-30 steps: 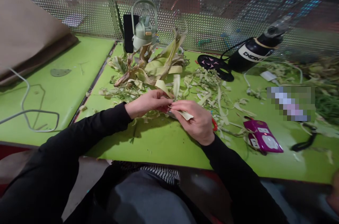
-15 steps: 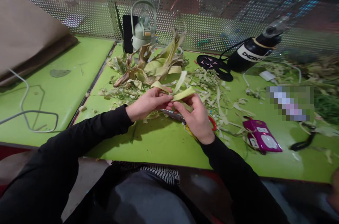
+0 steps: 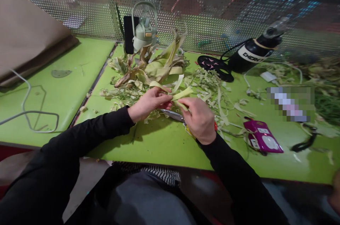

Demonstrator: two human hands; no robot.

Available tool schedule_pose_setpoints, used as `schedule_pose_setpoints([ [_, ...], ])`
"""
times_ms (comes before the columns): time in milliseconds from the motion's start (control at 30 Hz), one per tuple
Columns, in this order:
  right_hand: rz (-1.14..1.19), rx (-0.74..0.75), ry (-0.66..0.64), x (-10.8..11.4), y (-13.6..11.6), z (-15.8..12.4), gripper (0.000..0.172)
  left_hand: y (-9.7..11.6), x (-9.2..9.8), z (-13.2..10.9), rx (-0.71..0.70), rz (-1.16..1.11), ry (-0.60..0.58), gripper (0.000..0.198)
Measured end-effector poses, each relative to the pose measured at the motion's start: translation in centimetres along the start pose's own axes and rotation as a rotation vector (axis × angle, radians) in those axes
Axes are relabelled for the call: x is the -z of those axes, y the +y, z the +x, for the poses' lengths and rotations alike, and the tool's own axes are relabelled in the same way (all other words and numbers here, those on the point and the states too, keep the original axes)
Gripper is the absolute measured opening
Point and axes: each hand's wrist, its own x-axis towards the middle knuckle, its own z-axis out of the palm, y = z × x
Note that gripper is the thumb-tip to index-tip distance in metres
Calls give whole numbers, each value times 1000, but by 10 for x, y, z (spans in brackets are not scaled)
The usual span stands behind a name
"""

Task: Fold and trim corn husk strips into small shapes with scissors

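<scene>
My left hand [image 3: 151, 101] is closed in a pinch on pale green corn husk strips [image 3: 183, 93], whose ends fan out above and to the right of the fingertips. Close beside it, my right hand [image 3: 201, 119] has its fingers curled, thumb and forefinger gripping the end of a narrow husk strip that runs towards the left hand. Scissors [image 3: 174, 115] lie on the table under the hands, their handles partly covered by my right hand. Just behind is a heap of whole corn husks [image 3: 159, 69], some brown and dried, among shredded bits.
A pale green water bottle [image 3: 145, 35] and a phone [image 3: 129, 35] stand by the perforated metal screen [image 3: 202, 1]. To the right are a black bottle [image 3: 252, 53], a black palette-shaped object [image 3: 211, 65] and a purple pouch [image 3: 262, 138]. Brown paper [image 3: 32, 33] and bent wire [image 3: 39, 112] lie left.
My right hand has turned over, knuckles now up, and draws a narrow strip down and slightly right from the others. My left hand has stayed nearly in place, still pinching.
</scene>
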Motion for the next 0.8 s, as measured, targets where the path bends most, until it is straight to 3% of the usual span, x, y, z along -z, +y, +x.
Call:
schedule_pose_setpoints([
  [100, -166, 192, -12, 2, -2, 3, 16, -4, 3, 1, -107, 142, -8, 9],
  [167, -160, 185, 15, 2, -3, 4, 13, -7, 6, 2, -228, 383, -20, 7],
  [267, 72, 1, -46, -1, -1, 5, 6, -9, 11, 2, -419, 817, -48, 7],
  [367, 312, -235, -127, -3, 1, 4, 8, -6, 13, 0, -497, 987, -120, 11],
  [500, 490, -476, -121, -4, -1, 3, 6, -3, 12, -3, -452, 888, -181, 13],
  [600, 542, -521, -124, -4, -3, 3, 9, -5, 10, -3, -396, 811, -164, 17],
  [667, 467, -470, -106, -4, -2, 2, 8, -8, 10, -1, -348, 697, -129, 22],
  [800, 81, -227, 26, -1, 2, 2, 11, -10, 12, 6, -238, 377, -119, 16],
])
